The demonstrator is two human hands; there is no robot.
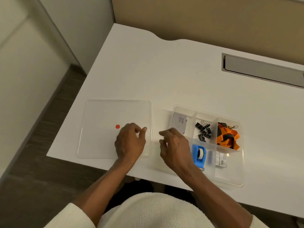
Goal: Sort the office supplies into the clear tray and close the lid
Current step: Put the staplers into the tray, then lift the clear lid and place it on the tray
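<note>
Hands [130,140] [174,145] hover empty between lid [102,129] and tray [230,175].

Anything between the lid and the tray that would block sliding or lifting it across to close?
Nothing on the desk lies between them. The lid lies flat left of the tray; only the right hand hovers over the gap. The left hand is over the lid's right part.

Both hands, left [130,142] and right [175,146], hover empty, fingers loosely curled.

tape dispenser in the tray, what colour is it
Blue tape dispenser, seen in the head view.
</note>
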